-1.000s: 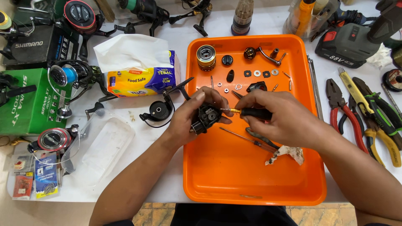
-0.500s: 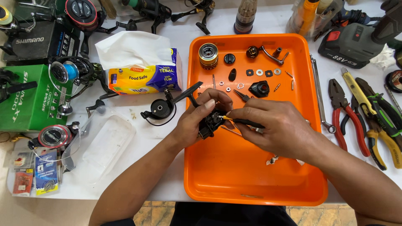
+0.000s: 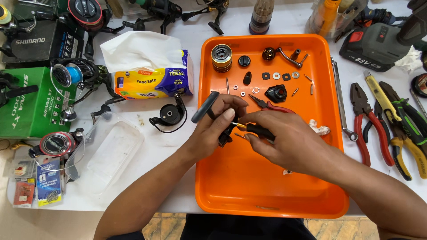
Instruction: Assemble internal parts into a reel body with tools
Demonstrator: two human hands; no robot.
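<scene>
Head view, looking down on a white worktable. At centre frame the left hand (image 3: 218, 126) is closed around a black fishing-reel body (image 3: 224, 133), lifted just above the orange tray (image 3: 267, 195), with the reel's curved arm (image 3: 204, 107) jutting toward the upper left; holding it over the tray would let any loose piece drop inside the rim. The right hand (image 3: 284, 138) pinches a small screwdriver (image 3: 255, 129) with a black handle, fingers together on it, its yellowish tip laid against the reel body beside the left thumb. Along the tray's upper part lie removed parts in loose rows: a gold spool (image 3: 221, 58), a black knob (image 3: 243, 61), a crank handle (image 3: 284, 54), washers (image 3: 276, 76) and small screws, set apart from one another, apparently so each stays easy to find. Red-handled needle pliers (image 3: 271, 106) rest just behind the hands. At right frame, outside the tray, larger pliers (image 3: 364, 120) and cutters (image 3: 400, 129) lie within reach. A tissue pack (image 3: 151, 75) and a separate black rotor (image 3: 168, 116) sit left of the tray.
</scene>
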